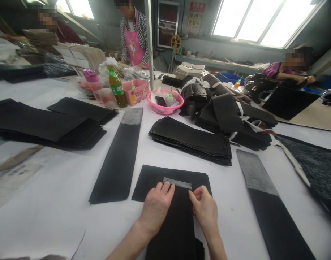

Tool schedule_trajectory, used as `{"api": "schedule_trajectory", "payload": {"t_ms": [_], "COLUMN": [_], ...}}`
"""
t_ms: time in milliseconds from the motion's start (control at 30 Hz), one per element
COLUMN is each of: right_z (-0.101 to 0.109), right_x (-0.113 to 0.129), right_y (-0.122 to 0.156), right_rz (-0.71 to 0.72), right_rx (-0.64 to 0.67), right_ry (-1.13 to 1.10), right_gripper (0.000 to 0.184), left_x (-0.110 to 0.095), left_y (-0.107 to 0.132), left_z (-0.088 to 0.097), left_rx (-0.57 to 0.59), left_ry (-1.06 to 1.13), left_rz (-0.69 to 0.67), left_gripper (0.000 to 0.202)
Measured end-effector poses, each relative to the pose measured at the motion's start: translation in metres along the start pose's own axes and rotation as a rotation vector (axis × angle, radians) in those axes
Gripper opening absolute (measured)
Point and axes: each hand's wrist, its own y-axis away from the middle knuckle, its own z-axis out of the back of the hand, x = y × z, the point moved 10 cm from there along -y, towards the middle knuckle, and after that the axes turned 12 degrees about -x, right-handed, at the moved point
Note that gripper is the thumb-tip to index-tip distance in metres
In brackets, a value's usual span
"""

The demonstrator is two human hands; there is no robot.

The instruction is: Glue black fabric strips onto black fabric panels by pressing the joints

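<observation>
A long black strip [179,224] with a grey band along its far edge lies in front of me, overlapping a wider black panel [151,177]. My left hand [157,204] rests on the strip's left side, fingers extended and fingertips beside the grey band. At the strip's right far corner, my right hand [205,206] pinches the edge between thumb and forefinger, its other fingers curled. Under the near right side of the strip, more black material [200,249] shows. To the left lies another black strip [116,162] with a grey end; a similar one [274,213] lies to the right.
Stacks of black panels lie left [46,122] and ahead [189,139]. A pink basin [165,108], pink box [135,92] and green-capped bottle [116,86] stand beyond, near a pole [149,43]. Black pieces [227,112] are heaped at right. Several people work around.
</observation>
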Motion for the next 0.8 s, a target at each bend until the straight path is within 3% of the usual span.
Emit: {"api": "schedule_trajectory", "payload": {"t_ms": [200,300,367,433,567,800], "right_z": [0.002,0.015,0.03,0.039,0.024,0.006], "right_x": [0.001,0.003,0.014,0.035,0.066,0.047], "right_y": [0.0,0.001,0.004,0.015,0.042,0.048], "right_rz": [0.016,0.052,0.154,0.347,0.719,0.849], "right_rx": [-0.003,-0.057,-0.174,-0.267,-0.263,-0.241], "right_ry": [-0.02,-0.017,-0.015,-0.014,0.04,0.194], "right_gripper": [0.023,0.023,0.025,0.024,0.022,0.031], "left_x": [-0.003,-0.002,-0.002,-0.003,-0.002,0.003], "left_y": [0.002,0.002,0.002,0.002,0.003,0.01], "left_z": [-0.003,-0.004,-0.004,-0.003,-0.003,-0.003], "left_rx": [0.004,0.005,0.002,0.0,-0.011,-0.034], "left_ry": [-0.034,-0.028,-0.024,-0.019,0.0,0.006], "left_rz": [-0.064,-0.063,-0.059,-0.056,-0.063,-0.075], "left_gripper": [0.043,0.042,0.043,0.044,0.042,0.045]}}
